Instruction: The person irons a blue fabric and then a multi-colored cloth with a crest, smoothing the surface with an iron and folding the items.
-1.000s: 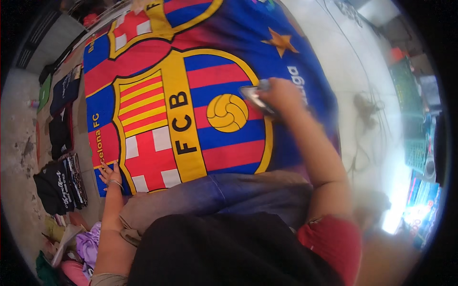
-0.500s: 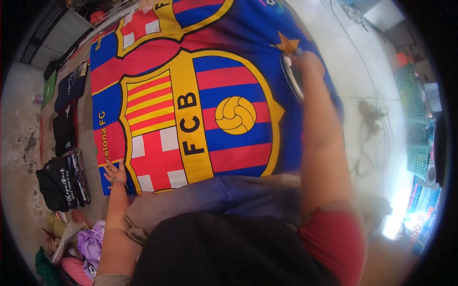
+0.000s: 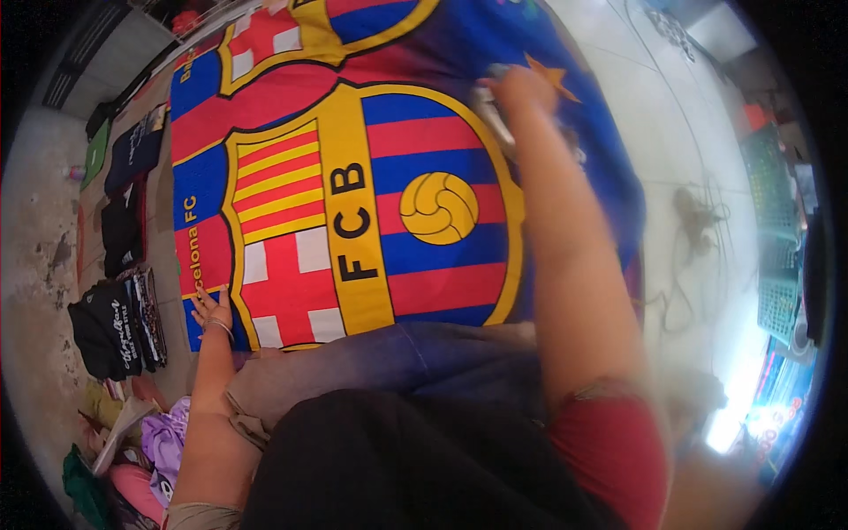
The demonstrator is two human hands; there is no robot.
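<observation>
A large blue, red and yellow cloth [image 3: 446,290] printed with a football crest lies spread out in front of my knees. Near its left edge my left hand [image 3: 212,311] rests flat, fingers spread on the fabric, a bracelet at the wrist. My right arm reaches across to the far right part of the cloth. There my right hand [image 3: 526,93], smeared by motion, is closed round the handle of what looks like a clothes iron [image 3: 491,117]. The iron's pale metal edge shows left of the hand, over the crest's border; the rest is hidden by hand and forearm.
Folded dark clothes [image 3: 108,331] stand in stacks along the left wall, with a purple cloth [image 3: 165,442] among a heap at lower left. Green plastic baskets [image 3: 777,305] line the right side. A cord [image 3: 698,221] lies on the pale tiled floor.
My right hand has moved left with the iron, off the printed star and toward the crest's border. My left hand stays at the cloth's left edge.
</observation>
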